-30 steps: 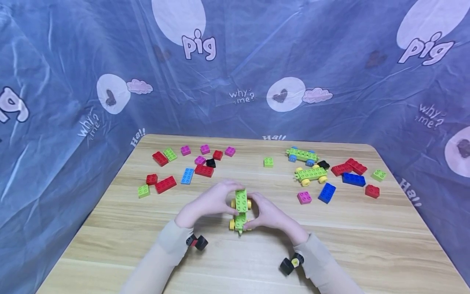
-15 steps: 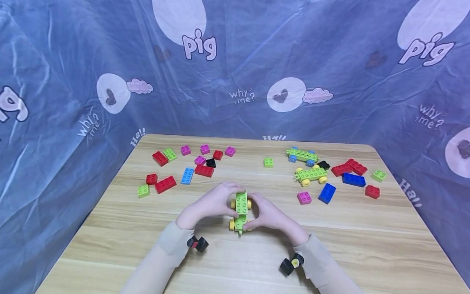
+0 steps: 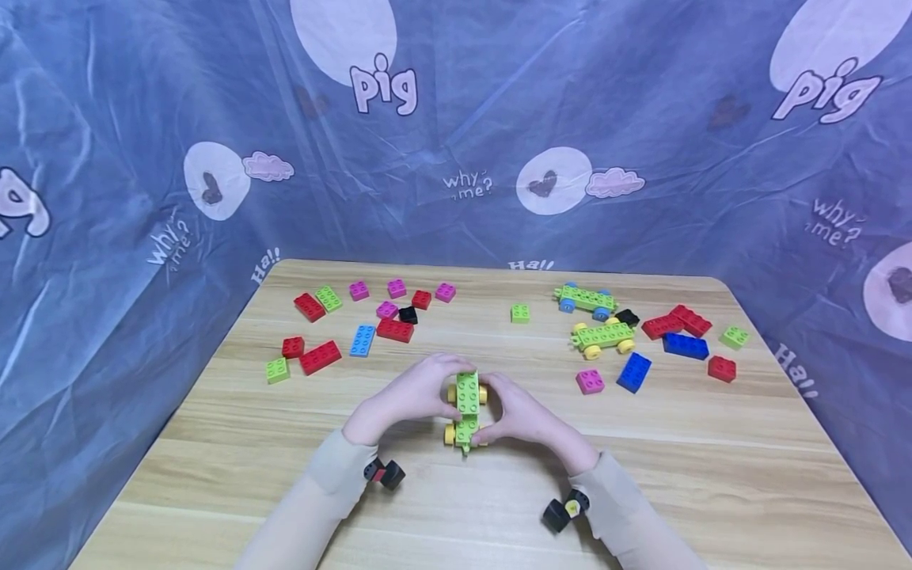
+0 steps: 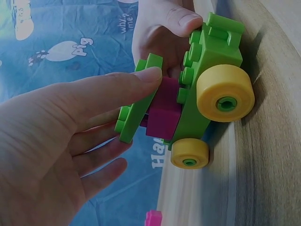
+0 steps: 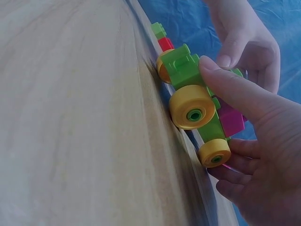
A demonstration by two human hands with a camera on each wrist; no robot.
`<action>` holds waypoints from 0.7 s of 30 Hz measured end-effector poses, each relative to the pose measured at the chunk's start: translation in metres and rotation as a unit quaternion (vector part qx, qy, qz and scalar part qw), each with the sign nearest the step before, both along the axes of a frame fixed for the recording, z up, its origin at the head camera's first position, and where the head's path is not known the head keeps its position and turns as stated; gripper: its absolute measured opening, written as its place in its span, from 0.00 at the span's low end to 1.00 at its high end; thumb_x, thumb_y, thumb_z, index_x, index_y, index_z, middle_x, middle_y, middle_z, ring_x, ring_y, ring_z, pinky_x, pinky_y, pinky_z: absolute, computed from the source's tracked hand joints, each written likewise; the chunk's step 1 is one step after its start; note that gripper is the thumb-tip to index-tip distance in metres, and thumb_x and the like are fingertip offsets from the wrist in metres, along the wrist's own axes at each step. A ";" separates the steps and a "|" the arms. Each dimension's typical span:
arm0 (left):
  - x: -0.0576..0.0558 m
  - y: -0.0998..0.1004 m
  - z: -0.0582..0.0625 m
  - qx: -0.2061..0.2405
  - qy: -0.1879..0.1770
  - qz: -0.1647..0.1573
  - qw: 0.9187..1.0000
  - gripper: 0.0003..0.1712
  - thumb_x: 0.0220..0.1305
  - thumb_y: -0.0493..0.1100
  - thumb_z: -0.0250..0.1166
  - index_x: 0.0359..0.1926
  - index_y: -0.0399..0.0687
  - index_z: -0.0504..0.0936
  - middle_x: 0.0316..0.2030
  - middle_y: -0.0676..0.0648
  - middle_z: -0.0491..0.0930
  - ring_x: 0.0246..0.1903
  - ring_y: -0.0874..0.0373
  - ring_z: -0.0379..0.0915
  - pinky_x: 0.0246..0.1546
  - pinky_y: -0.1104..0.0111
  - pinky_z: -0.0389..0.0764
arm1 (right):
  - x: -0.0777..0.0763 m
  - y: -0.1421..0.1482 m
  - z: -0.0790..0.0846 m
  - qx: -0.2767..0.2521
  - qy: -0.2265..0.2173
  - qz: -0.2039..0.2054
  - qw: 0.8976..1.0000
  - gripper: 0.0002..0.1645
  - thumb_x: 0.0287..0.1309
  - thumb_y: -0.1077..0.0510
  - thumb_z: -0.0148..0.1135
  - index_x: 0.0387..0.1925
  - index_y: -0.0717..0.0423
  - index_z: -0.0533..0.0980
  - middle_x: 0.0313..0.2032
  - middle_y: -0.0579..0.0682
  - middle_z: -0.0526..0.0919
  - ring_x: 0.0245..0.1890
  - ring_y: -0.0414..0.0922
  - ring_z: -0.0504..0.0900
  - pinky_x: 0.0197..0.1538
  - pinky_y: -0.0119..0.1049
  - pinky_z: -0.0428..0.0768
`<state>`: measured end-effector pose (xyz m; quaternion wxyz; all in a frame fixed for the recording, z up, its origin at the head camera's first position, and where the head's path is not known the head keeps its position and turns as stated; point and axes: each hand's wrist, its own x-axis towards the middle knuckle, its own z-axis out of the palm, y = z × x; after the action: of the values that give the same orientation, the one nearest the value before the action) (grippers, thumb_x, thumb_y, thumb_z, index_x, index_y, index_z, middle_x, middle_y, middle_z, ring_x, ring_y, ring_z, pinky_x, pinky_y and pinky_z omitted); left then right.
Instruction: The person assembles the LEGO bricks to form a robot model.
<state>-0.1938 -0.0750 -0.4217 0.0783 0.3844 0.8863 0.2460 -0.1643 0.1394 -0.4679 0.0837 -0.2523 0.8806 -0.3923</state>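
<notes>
A light green toy car base (image 3: pixel 466 431) with yellow wheels stands on the table between the hands. The left hand (image 3: pixel 420 389) pinches a green eight-stud plate (image 3: pixel 467 393), its thumb on one edge and fingers at the other. Beneath that plate, a magenta brick (image 4: pixel 163 110) sits on the base's studs; the plate looks tilted to it in the left wrist view. The right hand (image 3: pixel 523 413) grips the car base lengthwise, its thumb (image 5: pixel 221 75) on the near end and fingers round the far end. Whether the plate is seated on the magenta brick I cannot tell.
Loose red, magenta and green bricks lie at the back left with a light blue plate (image 3: pixel 362 341). At the right stand a yellow-wheeled car base (image 3: pixel 602 336) and a blue-wheeled one (image 3: pixel 586 299), near blue bricks (image 3: pixel 634 373) and red bricks. A patterned blue cloth (image 3: pixel 456 142) hangs behind.
The green plate has shifted slightly toward the person, the left hand moving with it. The right hand keeps its grip on the car base.
</notes>
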 end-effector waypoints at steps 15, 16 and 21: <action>0.000 0.000 0.001 0.001 -0.002 0.001 1.000 0.41 0.45 0.46 0.78 0.62 0.42 0.73 0.61 0.44 0.74 0.64 0.47 0.66 0.66 0.54 0.65 | 0.000 -0.001 0.001 -0.003 -0.010 -0.003 1.000 0.62 0.31 0.44 0.81 0.65 0.67 0.62 0.61 0.63 0.71 0.63 0.59 0.69 0.68 0.55 0.63; 0.000 0.000 0.001 0.000 -0.005 0.000 1.000 0.42 0.45 0.46 0.78 0.62 0.42 0.73 0.61 0.44 0.74 0.64 0.47 0.66 0.66 0.54 0.65 | 0.000 -0.001 0.001 -0.006 -0.011 -0.003 1.000 0.62 0.31 0.44 0.81 0.65 0.67 0.62 0.61 0.63 0.71 0.63 0.59 0.69 0.68 0.56 0.63; -0.003 0.001 0.002 -0.004 -0.023 -0.005 1.000 0.42 0.45 0.46 0.78 0.62 0.41 0.73 0.61 0.44 0.74 0.64 0.47 0.65 0.67 0.54 0.64 | -0.001 -0.001 0.000 -0.008 -0.015 -0.004 1.000 0.62 0.31 0.44 0.81 0.65 0.67 0.62 0.61 0.63 0.71 0.63 0.59 0.69 0.68 0.55 0.63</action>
<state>-0.1969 -0.0739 -0.4197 0.1012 0.3826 0.8836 0.2504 -0.1650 0.1383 -0.4680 0.0931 -0.2437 0.8771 -0.4032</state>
